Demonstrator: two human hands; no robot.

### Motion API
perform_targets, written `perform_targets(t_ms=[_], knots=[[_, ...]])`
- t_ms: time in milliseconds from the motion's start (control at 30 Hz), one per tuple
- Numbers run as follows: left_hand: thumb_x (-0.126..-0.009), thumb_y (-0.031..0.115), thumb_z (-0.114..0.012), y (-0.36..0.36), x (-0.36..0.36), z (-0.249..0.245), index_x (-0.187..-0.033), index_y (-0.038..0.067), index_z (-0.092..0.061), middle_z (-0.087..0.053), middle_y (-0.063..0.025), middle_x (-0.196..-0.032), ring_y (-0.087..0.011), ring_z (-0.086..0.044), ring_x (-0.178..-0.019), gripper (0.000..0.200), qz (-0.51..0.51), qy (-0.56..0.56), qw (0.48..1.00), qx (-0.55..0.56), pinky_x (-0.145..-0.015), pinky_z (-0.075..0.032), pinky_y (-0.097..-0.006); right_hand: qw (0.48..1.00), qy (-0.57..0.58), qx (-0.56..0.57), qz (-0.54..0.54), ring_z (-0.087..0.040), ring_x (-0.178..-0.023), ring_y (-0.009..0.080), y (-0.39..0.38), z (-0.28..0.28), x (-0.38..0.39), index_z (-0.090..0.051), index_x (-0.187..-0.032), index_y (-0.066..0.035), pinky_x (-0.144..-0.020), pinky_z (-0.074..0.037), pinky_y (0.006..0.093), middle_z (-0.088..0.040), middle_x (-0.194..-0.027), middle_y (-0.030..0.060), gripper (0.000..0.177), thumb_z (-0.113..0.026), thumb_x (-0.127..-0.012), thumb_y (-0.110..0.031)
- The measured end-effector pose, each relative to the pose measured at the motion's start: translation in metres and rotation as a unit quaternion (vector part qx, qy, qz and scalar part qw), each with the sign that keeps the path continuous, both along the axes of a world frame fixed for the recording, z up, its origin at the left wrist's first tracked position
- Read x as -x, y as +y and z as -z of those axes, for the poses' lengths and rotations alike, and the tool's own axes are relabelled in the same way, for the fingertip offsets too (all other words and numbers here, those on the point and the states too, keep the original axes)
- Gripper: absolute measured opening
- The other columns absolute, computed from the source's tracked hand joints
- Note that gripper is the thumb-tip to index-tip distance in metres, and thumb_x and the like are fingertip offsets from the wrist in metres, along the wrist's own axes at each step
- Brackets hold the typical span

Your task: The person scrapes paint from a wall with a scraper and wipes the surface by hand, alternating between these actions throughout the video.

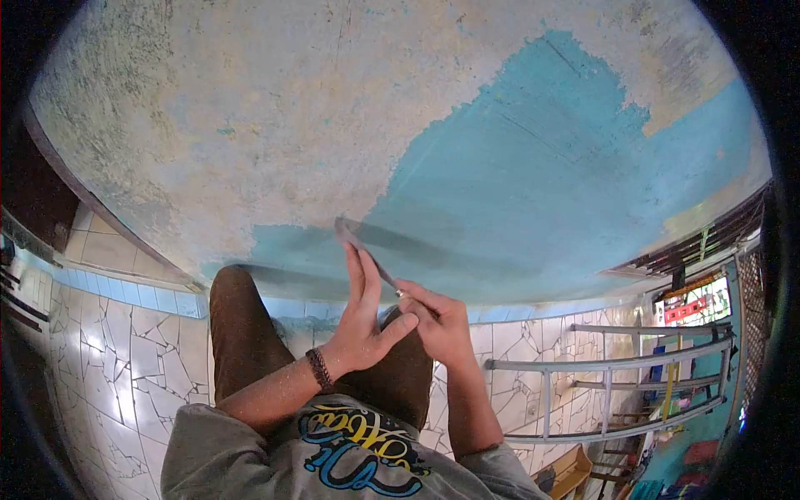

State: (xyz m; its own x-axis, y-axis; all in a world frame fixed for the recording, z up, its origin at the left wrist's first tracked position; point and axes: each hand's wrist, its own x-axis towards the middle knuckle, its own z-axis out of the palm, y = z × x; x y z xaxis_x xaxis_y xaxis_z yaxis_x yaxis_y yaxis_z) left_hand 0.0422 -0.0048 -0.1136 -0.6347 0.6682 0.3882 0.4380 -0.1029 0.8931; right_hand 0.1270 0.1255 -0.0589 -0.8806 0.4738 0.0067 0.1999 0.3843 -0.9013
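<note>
My right hand is closed around the handle end of a knife with a long, narrow blade. The blade slants up and left, and its far end touches the wall by the edge of the blue paint. My left hand lies along the blade with straight fingers against its flat side and the thumb stretched toward my right hand. A dark braided bracelet circles my left wrist. Most of the handle is hidden inside my right fist.
A metal ladder is at the right. Pale crazy-paved tiles cover the floor, with a light blue tile strip along the wall base. My bent knee is close to the wall. A wooden piece of furniture stands lower right.
</note>
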Motion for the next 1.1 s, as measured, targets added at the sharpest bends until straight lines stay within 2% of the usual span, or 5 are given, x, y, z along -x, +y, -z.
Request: perform_targets(t_ms=[400,600,733,833,1100], knots=[[-0.095,0.049,-0.050,-0.004,0.007,-0.022,-0.145,-0.010,0.017,0.019,-0.0328,-0.153,-0.0381,0.016,-0.145,0.102,0.049,-0.038,0.998,-0.033,-0.117,-0.001,-0.0445,1.000,-0.018,-0.022,0.001,-0.058,-0.077,0.0077,-0.011,-0.042,-0.011,-0.066,-0.119,-0.002,-0.072,-0.049,0.0247,-0.067,-0.079,0.0061,0.033,-0.059,-0.087,0.000],[-0.095,0.045,-0.054,0.000,0.005,-0.027,-0.145,-0.011,0.017,0.017,-0.0358,-0.152,-0.0410,0.013,-0.145,0.103,0.061,-0.074,0.992,-0.078,-0.118,-0.003,-0.0446,0.973,-0.040,-0.218,-0.066,-0.068,-0.079,0.0385,-0.023,-0.080,-0.009,-0.064,-0.118,-0.003,-0.071,-0.054,0.0399,-0.068,-0.086,0.0231,0.032,-0.059,-0.086,-0.006],[-0.099,0.037,-0.046,0.002,0.000,-0.034,-0.146,-0.006,0.022,0.021,-0.0231,-0.156,-0.0305,0.016,-0.146,0.093,0.085,-0.164,0.973,-0.140,-0.117,0.006,-0.0444,0.953,-0.065,-0.279,-0.103,-0.066,-0.078,0.0412,-0.021,-0.112,0.002,-0.063,-0.117,-0.003,-0.069,-0.054,0.0431,-0.068,-0.085,0.0232,0.032,-0.058,-0.086,-0.007],[-0.099,0.039,-0.049,0.006,0.004,-0.044,-0.144,-0.013,0.018,0.015,-0.0335,-0.154,-0.0367,0.014,-0.146,0.095,0.095,-0.206,0.954,-0.197,-0.118,0.001,-0.0424,0.950,-0.108,-0.277,-0.096,-0.066,-0.081,0.0424,-0.022,-0.141,0.016,-0.063,-0.117,-0.002,-0.071,-0.054,0.0432,-0.067,-0.087,0.0240,0.033,-0.060,-0.084,-0.009],[-0.099,0.030,-0.052,0.012,0.005,-0.068,-0.139,-0.009,0.031,0.018,-0.0266,-0.155,-0.0304,0.012,-0.146,0.100,0.137,-0.327,0.873,-0.334,-0.118,0.002,-0.0393,0.888,-0.135,-0.396,-0.189,-0.066,-0.082,0.0403,-0.040,-0.173,0.045,-0.066,-0.112,-0.003,-0.069,-0.053,0.0370,-0.067,-0.091,0.0232,0.030,-0.061,-0.082,-0.006]])
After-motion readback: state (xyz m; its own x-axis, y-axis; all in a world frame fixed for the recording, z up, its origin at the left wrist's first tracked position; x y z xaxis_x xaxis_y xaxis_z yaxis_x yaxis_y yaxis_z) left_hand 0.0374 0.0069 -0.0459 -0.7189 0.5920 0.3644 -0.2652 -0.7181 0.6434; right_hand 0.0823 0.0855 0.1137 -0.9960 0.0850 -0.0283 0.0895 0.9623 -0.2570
